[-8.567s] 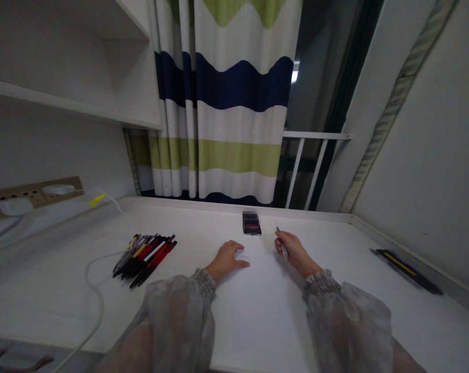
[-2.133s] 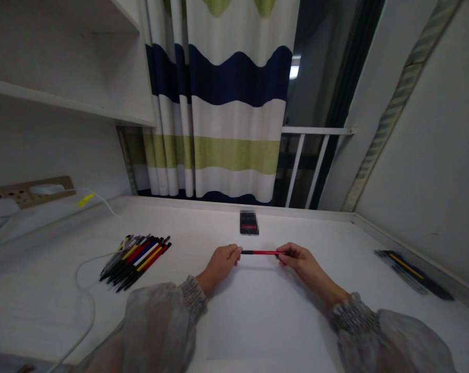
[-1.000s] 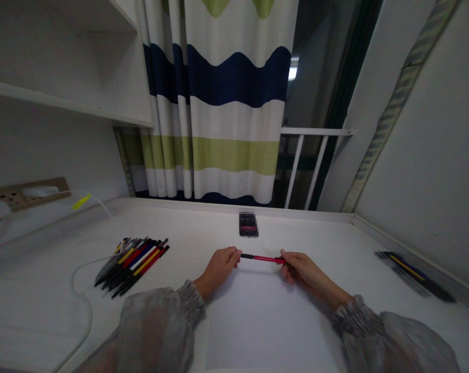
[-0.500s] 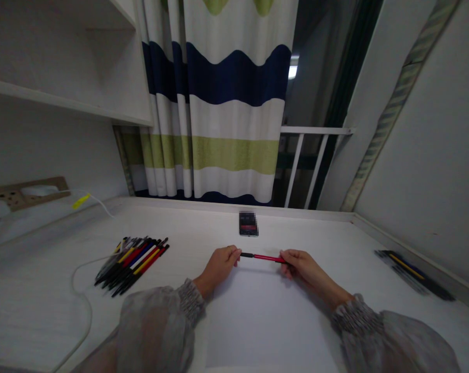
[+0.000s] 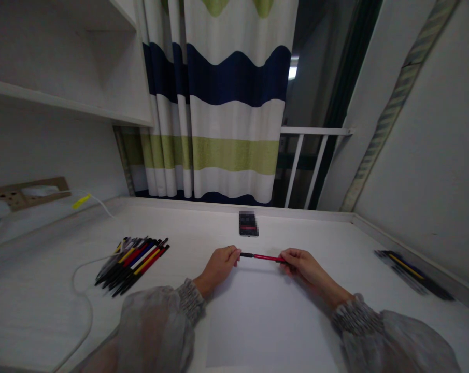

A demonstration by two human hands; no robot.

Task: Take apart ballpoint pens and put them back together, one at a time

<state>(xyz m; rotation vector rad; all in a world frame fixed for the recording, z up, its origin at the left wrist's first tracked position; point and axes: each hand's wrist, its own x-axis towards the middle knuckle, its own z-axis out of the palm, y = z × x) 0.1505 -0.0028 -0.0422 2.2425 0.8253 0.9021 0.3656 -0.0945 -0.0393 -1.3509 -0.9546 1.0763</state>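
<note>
A red pen with a black grip (image 5: 266,257) is held level between my two hands, above the far edge of a white sheet of paper (image 5: 273,326). My left hand (image 5: 220,265) pinches its black end between thumb and fingers. At the red end, my right hand (image 5: 301,265) is closed around the pen. A pile of pens (image 5: 135,264) in black, red, yellow, blue and white lies to the left of my left hand. Beyond my hands a phone (image 5: 249,224) rests on the desk.
Several dark pens (image 5: 415,274), one with yellow, lie along the right edge of the white desk (image 5: 195,228). A white cable (image 5: 87,305) runs across the left side and under the pen pile. Sockets (image 5: 24,192) are on the left wall; a striped curtain (image 5: 234,119) hangs behind.
</note>
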